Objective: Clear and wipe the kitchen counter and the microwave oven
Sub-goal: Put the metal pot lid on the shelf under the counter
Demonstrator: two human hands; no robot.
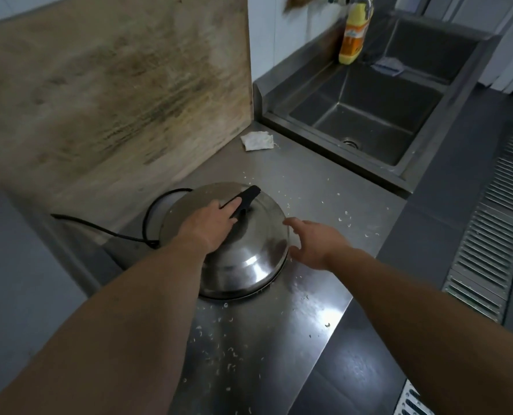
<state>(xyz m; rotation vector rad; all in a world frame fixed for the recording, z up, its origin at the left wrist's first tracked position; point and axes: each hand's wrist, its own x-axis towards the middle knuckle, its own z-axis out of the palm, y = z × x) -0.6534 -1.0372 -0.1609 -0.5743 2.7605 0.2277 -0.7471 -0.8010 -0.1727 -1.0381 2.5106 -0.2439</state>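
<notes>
A domed steel lid (243,259) with a black handle (244,200) covers a cooker on the steel counter (309,187). My left hand (208,224) lies on top of the lid with its fingers curled round the black handle. My right hand (315,242) hovers beside the lid's right rim, fingers spread and relaxed, holding nothing. A crumpled white cloth or tissue (258,141) lies at the back of the counter. White crumbs (228,351) are scattered over the counter around the lid.
A large stained wooden board (114,85) leans against the wall at the left. A black power cord (105,230) loops behind the cooker. A steel double sink (366,121) sits at the right back, with an orange-yellow bottle (354,34) on its rim. A floor drain grate (488,229) runs along the right.
</notes>
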